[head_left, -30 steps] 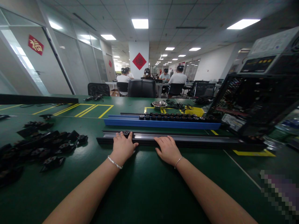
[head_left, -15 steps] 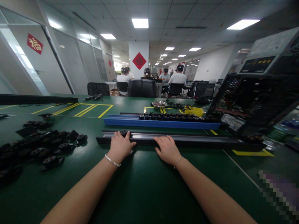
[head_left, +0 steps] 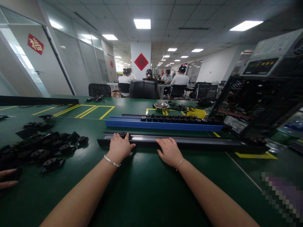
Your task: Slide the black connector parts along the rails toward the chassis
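Both forearms reach forward, palms down, to a long black rail [head_left: 203, 144]. The left hand [head_left: 120, 148] has its fingers about a small black part [head_left: 122, 135] on the rail, near the rail's left end; whether they pinch it, I can't tell. The right hand [head_left: 170, 151] rests over the near edge, fingers extended, slightly apart. Green tabletop [head_left: 142, 192] spreads between the forearms; seated people [head_left: 180, 78] are further back. A blue rail [head_left: 163, 125] runs just behind, an open computer case [head_left: 260, 104] stands rightward, and another person's fingers [head_left: 8, 183] show at the left edge.
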